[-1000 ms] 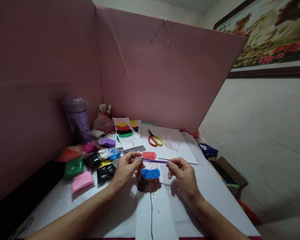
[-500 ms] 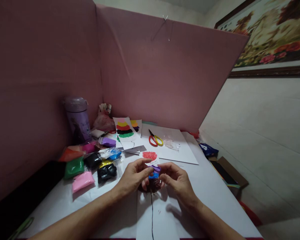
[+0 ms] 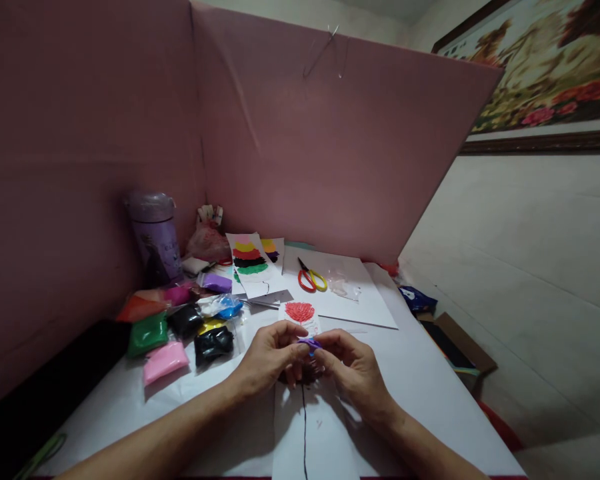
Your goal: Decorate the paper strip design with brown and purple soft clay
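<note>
My left hand (image 3: 275,350) and my right hand (image 3: 353,365) meet over a long white card (image 3: 315,440). Both sets of fingertips pinch a small piece of purple modelling clay (image 3: 310,345) between them. On the card, a red textured clay patch (image 3: 300,311) with a short stem shows beyond my fingers. Below the held clay lies a dark brown clay patch (image 3: 313,373), mostly covered by my hands, with a little blue at its top. A thin black line (image 3: 305,427) runs from it toward me.
At left lie several clay bags, among them green (image 3: 148,335), pink (image 3: 166,363) and black (image 3: 214,345), before a purple tumbler (image 3: 156,237). Scissors (image 3: 310,277) rest on a white board (image 3: 365,308). A striped clay card (image 3: 250,263) lies farther back. Pink panels (image 3: 330,147) enclose the back and left.
The purple clay, a raised loop before, now sits lower and flatter between my fingertips. My right thumb and fingers have closed in on it. More of the red patch shows.
</note>
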{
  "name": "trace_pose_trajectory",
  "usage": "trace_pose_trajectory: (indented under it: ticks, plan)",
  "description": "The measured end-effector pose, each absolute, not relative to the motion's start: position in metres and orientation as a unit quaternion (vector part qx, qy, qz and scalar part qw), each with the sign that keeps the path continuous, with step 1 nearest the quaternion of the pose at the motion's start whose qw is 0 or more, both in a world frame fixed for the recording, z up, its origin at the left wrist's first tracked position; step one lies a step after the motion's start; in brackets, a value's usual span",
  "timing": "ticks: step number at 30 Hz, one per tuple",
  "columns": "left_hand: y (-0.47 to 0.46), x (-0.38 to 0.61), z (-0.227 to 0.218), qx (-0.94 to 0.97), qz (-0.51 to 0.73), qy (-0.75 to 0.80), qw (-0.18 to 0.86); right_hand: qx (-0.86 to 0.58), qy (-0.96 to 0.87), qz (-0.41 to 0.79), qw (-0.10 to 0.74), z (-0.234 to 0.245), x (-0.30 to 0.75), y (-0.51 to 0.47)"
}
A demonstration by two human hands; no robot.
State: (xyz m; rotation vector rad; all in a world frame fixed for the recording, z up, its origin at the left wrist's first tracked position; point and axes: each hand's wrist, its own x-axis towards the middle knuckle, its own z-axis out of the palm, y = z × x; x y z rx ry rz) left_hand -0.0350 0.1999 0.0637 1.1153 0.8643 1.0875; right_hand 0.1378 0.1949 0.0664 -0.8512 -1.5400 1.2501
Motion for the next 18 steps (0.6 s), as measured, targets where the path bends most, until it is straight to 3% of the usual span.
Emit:
trace_pose_trajectory:
  ticks: [11,18]
  plan:
    - [0.198,-0.033,0.069,0.533,0.440,0.397,0.604,-0.360,-0.633,0.479,0.491,0.066,0.138,0.197]
    - [0.202,-0.039,0.075,0.467,0.524,0.465,0.540,-0.411,-0.540,0.483,0.554,0.072,0.141,0.206]
